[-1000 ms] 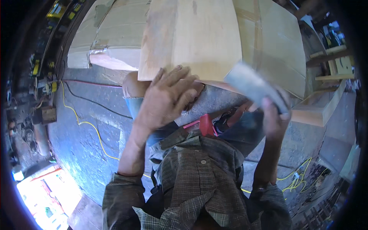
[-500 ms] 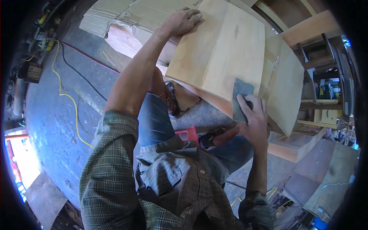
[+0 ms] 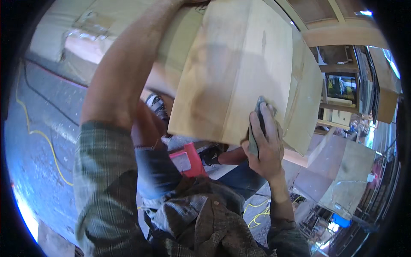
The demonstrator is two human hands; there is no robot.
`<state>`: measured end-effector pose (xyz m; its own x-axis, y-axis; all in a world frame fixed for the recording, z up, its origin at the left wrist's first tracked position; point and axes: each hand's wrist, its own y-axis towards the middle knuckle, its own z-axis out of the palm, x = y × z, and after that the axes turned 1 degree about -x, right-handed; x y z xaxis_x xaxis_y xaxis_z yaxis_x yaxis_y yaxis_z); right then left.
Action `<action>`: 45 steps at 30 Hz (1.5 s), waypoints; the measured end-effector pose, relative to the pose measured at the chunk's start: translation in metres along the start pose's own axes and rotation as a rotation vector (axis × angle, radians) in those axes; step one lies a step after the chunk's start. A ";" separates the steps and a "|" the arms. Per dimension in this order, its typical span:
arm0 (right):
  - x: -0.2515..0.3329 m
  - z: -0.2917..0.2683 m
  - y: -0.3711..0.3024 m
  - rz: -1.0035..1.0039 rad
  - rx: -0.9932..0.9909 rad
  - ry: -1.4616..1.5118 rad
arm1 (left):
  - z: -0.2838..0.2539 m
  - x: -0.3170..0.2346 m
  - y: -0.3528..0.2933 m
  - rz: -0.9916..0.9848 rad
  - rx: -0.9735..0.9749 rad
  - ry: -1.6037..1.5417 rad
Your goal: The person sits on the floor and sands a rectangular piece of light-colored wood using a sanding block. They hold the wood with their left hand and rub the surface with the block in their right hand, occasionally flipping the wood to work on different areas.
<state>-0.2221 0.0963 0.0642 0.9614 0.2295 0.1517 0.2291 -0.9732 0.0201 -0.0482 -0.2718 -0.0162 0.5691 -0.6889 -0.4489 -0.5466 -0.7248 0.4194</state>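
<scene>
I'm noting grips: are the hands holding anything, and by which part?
The right hand holds a flat grey pad around its middle and near end, far tip exposed. The left hand is mostly cut off; can't tell.

A wooden board [image 3: 239, 98] shows warm tan along its left and paler cream on its right, marked by a small grey-brown streak [image 3: 264, 37]. Against the board's lower right edge, a pad [image 3: 253, 143] is dull grey-green. Tan cardboard [image 3: 182, 38] flanks the board. Below the board come a green-grey plaid shirt [image 3: 107, 162] lined in pale checks, blue jeans [image 3: 242, 179] and a pinkish-red stool [image 3: 196, 160]; to the board's left, a yellow cord [image 3: 43, 135] crosses blue-grey floor [image 3: 30, 167].
</scene>
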 end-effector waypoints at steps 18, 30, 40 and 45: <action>-0.095 0.032 0.193 -0.033 -0.132 0.035 | 0.006 -0.011 0.012 -0.098 0.108 0.003; -0.108 0.012 0.271 0.266 -0.004 0.113 | 0.004 -0.014 0.019 -0.106 0.084 0.043; -0.076 0.034 0.196 -0.082 -0.237 0.111 | 0.004 -0.014 0.013 -0.111 0.091 0.077; 0.035 0.006 0.060 -0.066 0.123 0.251 | -0.007 -0.021 0.011 -0.123 0.053 0.066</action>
<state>-0.1741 0.0457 0.0648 0.8797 0.2663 0.3939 0.3215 -0.9435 -0.0801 -0.0617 -0.2653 0.0034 0.6718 -0.5955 -0.4406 -0.5014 -0.8033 0.3213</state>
